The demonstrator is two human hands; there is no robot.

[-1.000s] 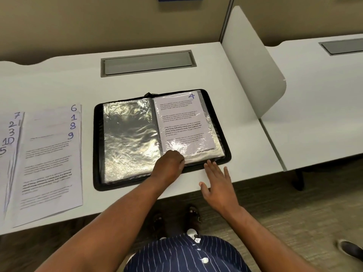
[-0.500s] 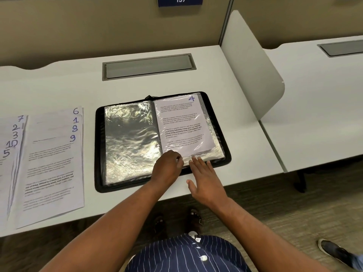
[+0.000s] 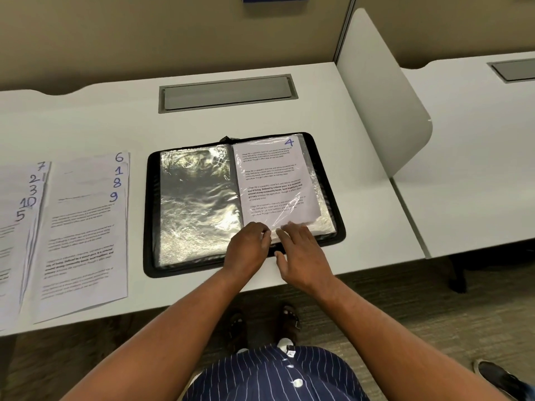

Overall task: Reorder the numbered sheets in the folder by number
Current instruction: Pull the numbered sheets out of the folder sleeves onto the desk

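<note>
The black folder (image 3: 153, 212) lies open on the white counter (image 3: 86, 120). In its right half, sheet 4 (image 3: 275, 180) sits inside a clear sleeve (image 3: 323, 202); the left half shows an empty shiny pocket (image 3: 197, 204). At the near edge of the folder, the left hand (image 3: 249, 247) has its fingers curled and pinches the lower edge of the sleeve. Just beside it, the right hand (image 3: 301, 250) rests its straight fingers (image 3: 292, 230) flat on the same edge and holds nothing. Left of the folder lie loose sheets 6, 1, 8, 9 (image 3: 86, 233), and farther left sheets 7, 2, 3, 10, 5 (image 3: 17, 241).
</note>
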